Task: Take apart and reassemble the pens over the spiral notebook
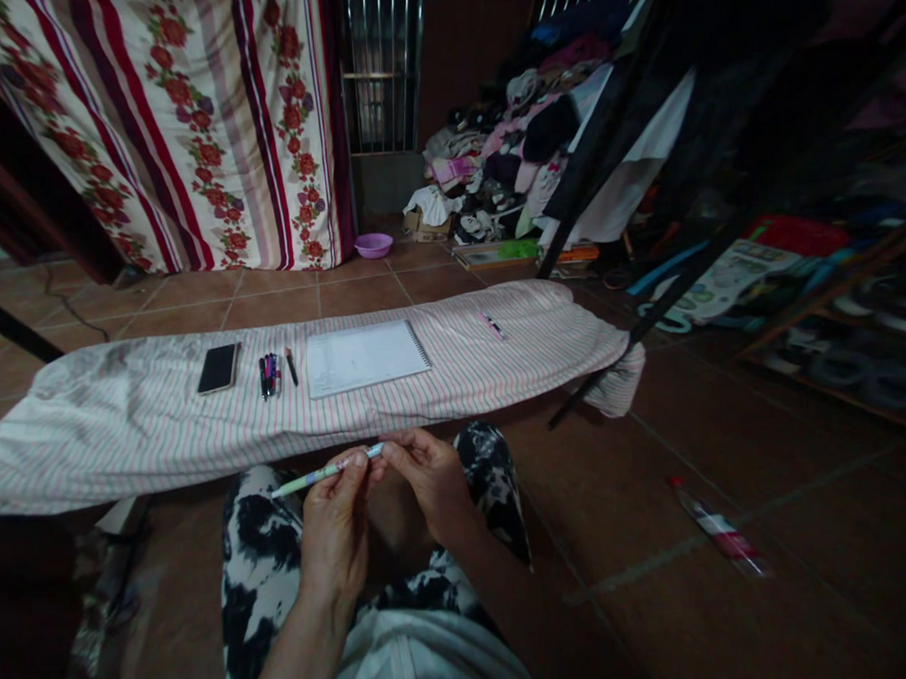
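Note:
A light green and blue pen (313, 478) is held between both hands above my lap, slanting up to the right. My left hand (339, 515) is closed around its barrel near the middle. The fingers of my right hand (433, 480) pinch the bluish end. Beyond my knees, a spiral notebook (368, 357) lies open on the striped cloth (455, 389). Left of it are a dark pencil-like stick (291, 367), several pens (270, 374) in a row and a smartphone (218, 369). A small pink and black pen (491, 325) lies to the right.
A plastic bottle (721, 533) with a red label lies on the tiled floor to the right. A purple basin (374, 245) stands near the floral curtain (211, 140). Piled clothes (520, 146) fill the back, and a shoe rack (850, 332) stands at right.

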A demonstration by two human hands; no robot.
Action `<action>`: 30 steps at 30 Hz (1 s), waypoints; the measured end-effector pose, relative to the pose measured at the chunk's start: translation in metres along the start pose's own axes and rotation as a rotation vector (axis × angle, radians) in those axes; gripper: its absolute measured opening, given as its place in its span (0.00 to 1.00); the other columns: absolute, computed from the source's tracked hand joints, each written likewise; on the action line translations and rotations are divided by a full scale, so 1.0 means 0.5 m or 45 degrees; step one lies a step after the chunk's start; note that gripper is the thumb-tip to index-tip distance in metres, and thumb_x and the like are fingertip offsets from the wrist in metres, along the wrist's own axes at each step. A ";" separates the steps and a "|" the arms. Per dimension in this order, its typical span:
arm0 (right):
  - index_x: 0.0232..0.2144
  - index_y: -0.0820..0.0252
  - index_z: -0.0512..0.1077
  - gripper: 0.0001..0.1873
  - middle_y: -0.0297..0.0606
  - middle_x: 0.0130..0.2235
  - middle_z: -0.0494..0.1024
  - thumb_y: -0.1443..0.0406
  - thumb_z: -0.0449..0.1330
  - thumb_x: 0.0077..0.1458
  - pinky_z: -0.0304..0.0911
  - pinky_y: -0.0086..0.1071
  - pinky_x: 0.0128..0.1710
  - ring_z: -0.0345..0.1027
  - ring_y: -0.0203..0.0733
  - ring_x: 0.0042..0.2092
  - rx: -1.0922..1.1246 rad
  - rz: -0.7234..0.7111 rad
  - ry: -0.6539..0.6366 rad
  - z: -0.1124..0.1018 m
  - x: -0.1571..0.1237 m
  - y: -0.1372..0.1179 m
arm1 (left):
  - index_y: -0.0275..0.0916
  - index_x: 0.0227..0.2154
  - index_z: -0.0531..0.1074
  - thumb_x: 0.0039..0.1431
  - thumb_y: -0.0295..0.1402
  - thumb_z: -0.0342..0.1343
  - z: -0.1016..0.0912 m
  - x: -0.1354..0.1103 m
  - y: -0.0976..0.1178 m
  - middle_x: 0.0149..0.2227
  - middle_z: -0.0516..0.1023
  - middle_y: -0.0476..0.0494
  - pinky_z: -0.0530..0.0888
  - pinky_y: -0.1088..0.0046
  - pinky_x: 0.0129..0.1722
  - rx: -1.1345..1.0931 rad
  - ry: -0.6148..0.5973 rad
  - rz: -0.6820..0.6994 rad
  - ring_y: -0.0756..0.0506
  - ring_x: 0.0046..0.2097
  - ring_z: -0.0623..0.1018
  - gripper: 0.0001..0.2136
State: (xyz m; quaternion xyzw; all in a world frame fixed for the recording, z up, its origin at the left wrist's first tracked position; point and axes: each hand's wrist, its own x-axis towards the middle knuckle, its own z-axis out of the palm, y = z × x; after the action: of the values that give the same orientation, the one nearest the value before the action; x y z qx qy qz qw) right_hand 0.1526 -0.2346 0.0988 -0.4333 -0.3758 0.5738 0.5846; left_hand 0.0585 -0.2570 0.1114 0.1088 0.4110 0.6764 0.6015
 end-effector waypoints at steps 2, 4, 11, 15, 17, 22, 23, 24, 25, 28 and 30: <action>0.26 0.60 0.74 0.09 0.34 0.26 0.77 0.62 0.65 0.39 0.66 0.33 0.36 0.71 0.38 0.30 0.000 0.023 -0.007 0.000 -0.001 -0.003 | 0.31 0.21 0.74 0.42 0.22 0.63 -0.002 0.001 0.001 0.26 0.77 0.48 0.77 0.78 0.36 -0.008 0.007 -0.032 0.52 0.30 0.77 0.03; 0.26 0.60 0.75 0.09 0.34 0.28 0.78 0.63 0.65 0.39 0.65 0.32 0.37 0.71 0.38 0.32 0.010 0.035 -0.031 -0.001 -0.003 -0.008 | 0.31 0.21 0.75 0.44 0.21 0.62 -0.003 0.001 0.004 0.26 0.77 0.47 0.77 0.78 0.36 -0.020 0.015 -0.063 0.51 0.31 0.78 0.02; 0.25 0.61 0.76 0.06 0.34 0.28 0.78 0.64 0.65 0.40 0.64 0.31 0.37 0.71 0.38 0.32 0.014 0.018 -0.028 -0.005 -0.002 -0.009 | 0.30 0.21 0.75 0.42 0.22 0.63 -0.003 0.000 0.002 0.27 0.77 0.46 0.76 0.79 0.36 -0.023 0.009 -0.066 0.51 0.31 0.78 0.03; 0.27 0.61 0.76 0.08 0.35 0.27 0.78 0.63 0.64 0.42 0.64 0.32 0.39 0.71 0.38 0.33 -0.023 -0.015 -0.046 -0.008 0.000 -0.008 | 0.31 0.23 0.75 0.38 0.27 0.67 -0.004 0.001 -0.006 0.27 0.77 0.47 0.76 0.81 0.34 0.009 -0.053 0.014 0.51 0.31 0.78 0.07; 0.27 0.61 0.76 0.08 0.35 0.28 0.78 0.63 0.64 0.41 0.64 0.32 0.38 0.71 0.39 0.33 -0.022 -0.004 -0.043 -0.008 0.000 -0.008 | 0.31 0.23 0.75 0.37 0.28 0.67 -0.006 0.003 -0.007 0.27 0.77 0.47 0.76 0.81 0.34 0.024 -0.065 0.020 0.51 0.31 0.78 0.09; 0.28 0.62 0.76 0.10 0.36 0.29 0.79 0.62 0.65 0.40 0.63 0.33 0.39 0.71 0.39 0.33 0.029 0.023 -0.032 -0.006 -0.001 -0.006 | 0.31 0.22 0.75 0.33 0.29 0.69 -0.010 0.008 -0.008 0.27 0.77 0.47 0.76 0.80 0.35 0.014 -0.041 -0.012 0.50 0.32 0.78 0.11; 0.28 0.62 0.76 0.10 0.36 0.28 0.79 0.62 0.65 0.40 0.63 0.33 0.39 0.71 0.39 0.33 0.031 0.030 -0.029 -0.005 -0.001 -0.005 | 0.31 0.22 0.75 0.33 0.29 0.69 -0.010 0.008 -0.009 0.27 0.77 0.47 0.75 0.79 0.35 0.015 -0.037 -0.012 0.51 0.32 0.78 0.11; 0.28 0.62 0.76 0.10 0.36 0.28 0.78 0.62 0.65 0.41 0.63 0.32 0.39 0.71 0.38 0.33 0.030 0.038 -0.030 -0.005 -0.001 -0.005 | 0.31 0.22 0.75 0.33 0.29 0.69 -0.011 0.007 -0.009 0.27 0.77 0.47 0.75 0.79 0.35 0.024 -0.038 -0.007 0.51 0.31 0.78 0.11; 0.27 0.62 0.76 0.10 0.36 0.28 0.78 0.62 0.65 0.41 0.63 0.32 0.39 0.71 0.38 0.32 0.029 0.044 -0.035 -0.005 -0.001 -0.004 | 0.32 0.22 0.74 0.34 0.29 0.69 -0.011 0.007 -0.010 0.27 0.77 0.47 0.75 0.79 0.35 0.041 -0.041 0.004 0.51 0.31 0.77 0.11; 0.28 0.63 0.76 0.10 0.36 0.27 0.78 0.61 0.65 0.43 0.62 0.32 0.39 0.70 0.38 0.32 0.020 0.050 -0.071 -0.006 0.000 -0.003 | 0.32 0.25 0.74 0.36 0.31 0.68 -0.013 0.007 -0.012 0.27 0.77 0.47 0.75 0.79 0.34 0.121 -0.050 0.062 0.51 0.31 0.77 0.11; 0.29 0.63 0.75 0.11 0.36 0.27 0.78 0.61 0.65 0.42 0.62 0.32 0.40 0.70 0.38 0.32 0.020 0.053 -0.078 -0.006 0.000 -0.003 | 0.33 0.26 0.74 0.37 0.31 0.67 -0.015 0.009 -0.012 0.27 0.77 0.47 0.74 0.79 0.34 0.146 -0.048 0.093 0.51 0.31 0.77 0.12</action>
State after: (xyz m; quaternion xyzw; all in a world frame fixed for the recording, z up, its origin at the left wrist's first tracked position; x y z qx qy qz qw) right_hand 0.1559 -0.2348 0.0992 -0.4187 -0.3798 0.6018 0.5642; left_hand 0.0570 -0.2567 0.1008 0.1707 0.4334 0.6711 0.5767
